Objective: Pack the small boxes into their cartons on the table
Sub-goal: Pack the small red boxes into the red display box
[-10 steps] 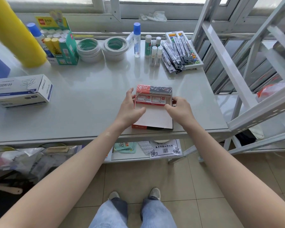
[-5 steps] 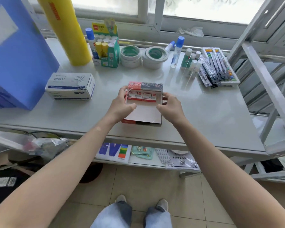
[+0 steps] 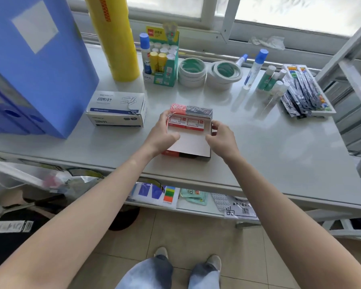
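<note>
Head view looks down past the person's feet and both forearms to the table (image 3: 279, 155), where a red carton (image 3: 186, 147) sits near the front edge with its white flap laid open toward the person. The left hand (image 3: 163, 134) curls around the carton's left wall, thumb lying across the flap; the right hand (image 3: 221, 136) cups the right wall, fingers bent against it. Holding both sides this way probably keeps the carton square and steady while its contents are seated. Small red boxes (image 3: 186, 123) fill the far half of the carton, lying between the two hands and just beyond the fingertips; whether any finger touches them cannot be told. A shrink-wrapped pack (image 3: 191, 109) stands against the carton's far side, likely the next stock. Left of it and apart lies a white paperclip carton (image 3: 117, 109), shut. Farther back stand blue file boxes (image 3: 35, 65), a yellow roll (image 3: 115, 36), a glue-stick display (image 3: 161, 59), tape rolls (image 3: 206, 71) and pens (image 3: 302, 90), kept within reach along the window.
</note>
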Motion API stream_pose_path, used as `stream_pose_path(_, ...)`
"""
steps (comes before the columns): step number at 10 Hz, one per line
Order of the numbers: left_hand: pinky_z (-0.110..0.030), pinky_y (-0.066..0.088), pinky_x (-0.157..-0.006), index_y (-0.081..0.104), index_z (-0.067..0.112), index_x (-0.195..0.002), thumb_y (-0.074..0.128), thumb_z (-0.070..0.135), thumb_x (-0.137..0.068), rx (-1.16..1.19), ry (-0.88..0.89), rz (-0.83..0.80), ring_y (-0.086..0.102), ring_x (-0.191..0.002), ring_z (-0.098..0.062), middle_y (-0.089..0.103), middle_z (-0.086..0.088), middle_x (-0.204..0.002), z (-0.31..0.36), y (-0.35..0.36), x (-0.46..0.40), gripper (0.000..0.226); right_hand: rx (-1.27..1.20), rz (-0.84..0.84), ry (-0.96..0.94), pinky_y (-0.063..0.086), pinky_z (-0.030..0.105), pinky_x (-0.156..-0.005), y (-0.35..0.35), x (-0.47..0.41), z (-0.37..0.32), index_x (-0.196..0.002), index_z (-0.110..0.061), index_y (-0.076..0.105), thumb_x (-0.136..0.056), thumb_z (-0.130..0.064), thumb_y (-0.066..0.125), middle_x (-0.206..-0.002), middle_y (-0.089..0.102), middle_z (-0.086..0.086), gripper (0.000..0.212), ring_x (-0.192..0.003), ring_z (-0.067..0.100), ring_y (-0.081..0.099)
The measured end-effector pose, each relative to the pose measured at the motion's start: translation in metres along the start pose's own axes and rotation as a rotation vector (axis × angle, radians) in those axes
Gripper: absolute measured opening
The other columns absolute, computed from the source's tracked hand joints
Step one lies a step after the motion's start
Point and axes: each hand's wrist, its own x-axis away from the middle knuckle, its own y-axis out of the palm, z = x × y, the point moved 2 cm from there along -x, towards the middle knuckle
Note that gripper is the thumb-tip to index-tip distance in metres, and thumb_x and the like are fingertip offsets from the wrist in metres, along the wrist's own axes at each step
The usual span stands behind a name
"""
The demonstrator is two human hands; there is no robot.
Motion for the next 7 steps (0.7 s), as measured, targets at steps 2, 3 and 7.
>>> stream_pose_path(2, -0.020, 0.022, -0.105, 0.029, 0.012, -0.142, 0.051, 0.006, -0.083, -0.217, 0.143, 0.087, 0.032, -0.138, -0.020, 0.037, -0.005, -0.148, 0.003, -0.005, 0.002, 0.063, 0.062, 0.034, -0.007, 0.041, 0.037, -0.102, -0.001, -0.004, 0.002, -0.127, -0.009, 0.052, -0.086, -0.008, 0.049, -0.125, 0.057, 0.016, 0.041, -0.118, 0.033, 0.053)
stream_pose_path(3, -0.033, 0.020, -0.115, 0.041, 0.009, -0.135, 0.051, 0.012, -0.086, -0.502, 0.297, 0.309, 0.028, -0.139, -0.025, 0.037, -0.012, -0.147, 0.005, -0.022, 0.003, 0.050, 0.195, 0.094, -0.106, 0.031, 0.032, -0.105, 0.002, -0.002, -0.006, -0.132, -0.007, 0.048, -0.089, -0.010, 0.048, -0.131, 0.049, 0.018, 0.043, -0.124, 0.036, 0.040)
stream_pose_path(7, -0.041, 0.002, -0.119, 0.008, 0.010, -0.149, 0.042, 0.040, -0.091, -0.899, 0.166, 0.231, 0.003, -0.148, -0.022, 0.005, -0.007, -0.160, -0.031, -0.063, 0.009, 0.074, 0.568, -0.178, -0.272, 0.037, 0.041, -0.105, 0.054, 0.019, -0.033, -0.135, -0.008, 0.045, -0.095, -0.032, 0.044, -0.140, 0.049, 0.012, 0.047, -0.131, 0.029, 0.041)
